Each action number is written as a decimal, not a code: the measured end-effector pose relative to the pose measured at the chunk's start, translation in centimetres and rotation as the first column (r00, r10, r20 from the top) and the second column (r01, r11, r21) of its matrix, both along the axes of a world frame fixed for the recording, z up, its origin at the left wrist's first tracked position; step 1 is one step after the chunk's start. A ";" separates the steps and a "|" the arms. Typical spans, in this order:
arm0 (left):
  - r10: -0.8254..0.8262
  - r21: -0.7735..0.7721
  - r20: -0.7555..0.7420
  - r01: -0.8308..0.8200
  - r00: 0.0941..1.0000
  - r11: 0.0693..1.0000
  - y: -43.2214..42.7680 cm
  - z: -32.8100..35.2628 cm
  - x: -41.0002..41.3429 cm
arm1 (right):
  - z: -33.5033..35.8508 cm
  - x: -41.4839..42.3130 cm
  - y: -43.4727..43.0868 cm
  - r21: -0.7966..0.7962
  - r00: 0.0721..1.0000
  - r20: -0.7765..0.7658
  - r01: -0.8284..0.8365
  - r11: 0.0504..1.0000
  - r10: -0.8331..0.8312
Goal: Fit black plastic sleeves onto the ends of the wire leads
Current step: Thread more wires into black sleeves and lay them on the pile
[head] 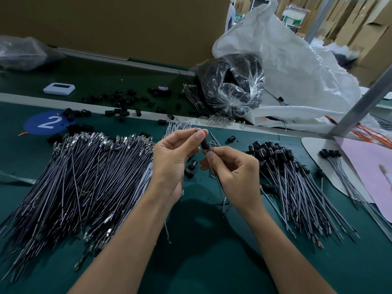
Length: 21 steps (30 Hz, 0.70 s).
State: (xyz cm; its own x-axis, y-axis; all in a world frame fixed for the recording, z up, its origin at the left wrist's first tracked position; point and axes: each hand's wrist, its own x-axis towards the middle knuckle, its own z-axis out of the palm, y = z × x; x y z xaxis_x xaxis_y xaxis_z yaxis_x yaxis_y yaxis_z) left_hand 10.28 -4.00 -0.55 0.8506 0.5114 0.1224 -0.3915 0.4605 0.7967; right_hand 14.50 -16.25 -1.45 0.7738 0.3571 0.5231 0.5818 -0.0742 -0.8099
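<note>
My left hand (176, 158) pinches the metal tip of a wire lead (218, 181) between thumb and forefinger above the green table. A black plastic sleeve (205, 145) sits on that lead just below my left thumb. My right hand (231, 168) pinches the lead right under the sleeve, and the wire trails down past my right wrist. A big pile of bare leads (84, 177) lies to the left. A pile of leads with sleeves fitted (292, 179) lies to the right. Two loose sleeves (189, 169) lie under my hands.
Loose black sleeves (125, 102) are scattered along the back of the green table (212, 251). A clear bag of black parts (231, 88) and a large white sack (297, 71) stand at the back right. A pink sheet (364, 166) and a grey post (360, 102) are at the right.
</note>
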 end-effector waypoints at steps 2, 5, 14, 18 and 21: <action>-0.023 -0.031 0.006 0.023 1.000 0.999 0.1 0.0 0.1 | 0.0 -0.1 0.0 0.022 1.000 -0.020 -0.019 1.000 0.020; -0.035 -0.007 0.004 0.035 0.999 0.999 0.1 0.0 0.0 | 0.2 -0.1 0.0 0.050 0.997 -0.058 -0.047 0.998 0.050; -0.194 0.035 0.018 0.193 0.981 0.981 -0.2 -0.3 -0.1 | 0.8 0.4 -0.2 0.160 0.929 -0.329 -0.123 0.979 0.171; -0.186 0.043 0.039 0.184 0.982 0.982 -0.2 -0.4 0.0 | 1.0 0.6 -0.4 0.145 0.901 -0.394 -0.135 0.980 0.182; -0.184 0.041 0.053 0.182 0.982 0.983 -0.2 -0.5 0.1 | 1.2 0.7 -0.7 0.133 0.896 -0.404 -0.141 0.981 0.184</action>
State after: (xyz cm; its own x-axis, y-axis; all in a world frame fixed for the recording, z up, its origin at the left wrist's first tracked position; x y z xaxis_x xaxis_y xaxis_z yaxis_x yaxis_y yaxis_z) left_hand 10.34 -4.23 -1.04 0.9205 0.3425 0.1881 -0.3482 0.5003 0.7928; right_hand 15.17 -16.91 -0.24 0.8633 0.4597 0.2084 0.1911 0.0844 -0.9779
